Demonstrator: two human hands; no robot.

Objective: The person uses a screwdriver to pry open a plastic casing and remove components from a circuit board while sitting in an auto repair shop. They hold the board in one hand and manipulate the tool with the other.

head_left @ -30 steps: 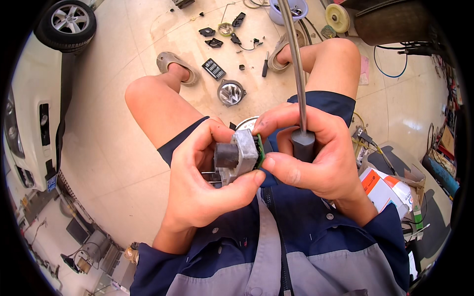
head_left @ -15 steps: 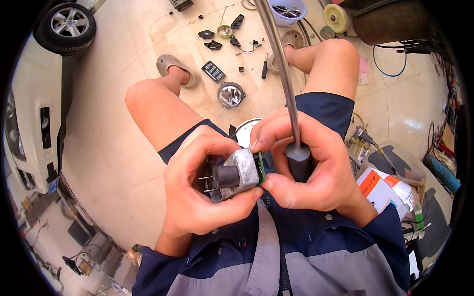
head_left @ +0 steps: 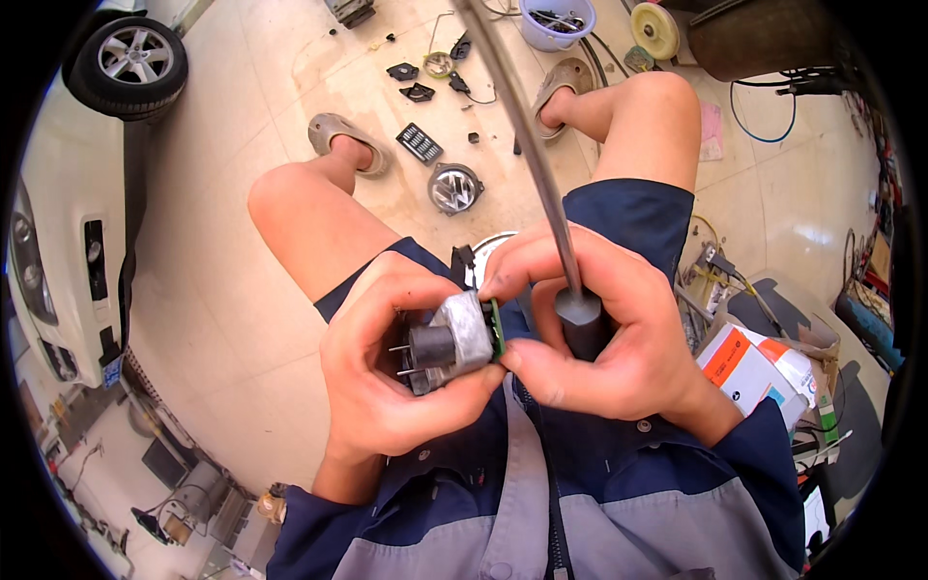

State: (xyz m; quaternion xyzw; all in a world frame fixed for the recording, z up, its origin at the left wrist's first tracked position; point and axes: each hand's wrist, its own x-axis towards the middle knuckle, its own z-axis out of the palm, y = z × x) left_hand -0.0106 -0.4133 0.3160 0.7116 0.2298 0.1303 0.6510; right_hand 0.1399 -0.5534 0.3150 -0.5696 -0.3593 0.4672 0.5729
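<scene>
My left hand [head_left: 362, 353] is closed around a small grey metal housing [head_left: 467, 333]. A black cylinder [head_left: 432, 346] and thin metal pins stick out of the housing toward my left palm. Along its right side lies a green circuit board [head_left: 498, 329]. My right hand [head_left: 619, 329] pinches the board's edges between thumb and forefinger. The same hand's curled fingers hold a screwdriver [head_left: 580, 314] by its black handle, its long metal shaft pointing up and away. Just above the housing shows a small black connector [head_left: 464, 266]; what it joins is hidden.
On the floor ahead lie a round emblem [head_left: 454, 188], a black slotted panel [head_left: 420, 143] and several small black parts. A lilac bucket [head_left: 558, 21] holds metal bits. A white car [head_left: 63, 232] and a wheel [head_left: 132, 55] stand left. Boxes [head_left: 759, 372] are at right.
The screwdriver's shaft leans farther left than before. Both hands and the housing have shifted slightly left, and more of the black connector shows. The grips look unchanged.
</scene>
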